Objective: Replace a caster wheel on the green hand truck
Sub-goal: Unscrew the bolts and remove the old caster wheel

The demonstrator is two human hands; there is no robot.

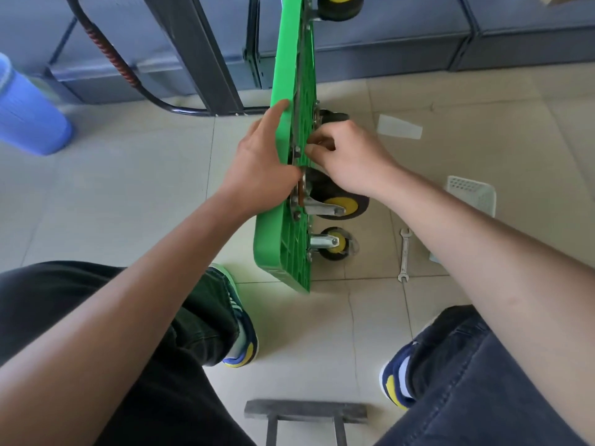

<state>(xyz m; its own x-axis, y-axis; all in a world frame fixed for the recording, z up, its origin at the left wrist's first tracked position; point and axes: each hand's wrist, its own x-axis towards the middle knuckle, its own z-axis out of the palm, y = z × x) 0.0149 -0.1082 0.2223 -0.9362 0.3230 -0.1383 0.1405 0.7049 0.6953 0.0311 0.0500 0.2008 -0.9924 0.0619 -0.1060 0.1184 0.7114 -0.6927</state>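
I have the green hand truck (283, 194) stood on its long edge on the tiled floor, underside turned to my right, so the wheel mounts face me and I can reach them; my left hand (257, 169) lies flat against the top face with fingers straight, which I judge is bracing the deck so it won't tip; my right hand (351, 156) is curled at the ribbed underside, fingertips pinching something small at a mounting plate, likely a nut or bolt, though I cannot tell which. I count four wheels in view: one at the far end (338, 4), one dark wheel (335, 119) just beyond my right hand, one large yellow-hubbed wheel (341, 202) just under my wrist, and one smaller (335, 244) nearest me; one wrench (404, 255) lies on the floor to the right, within reach; one white basket (471, 193) sits beyond it.
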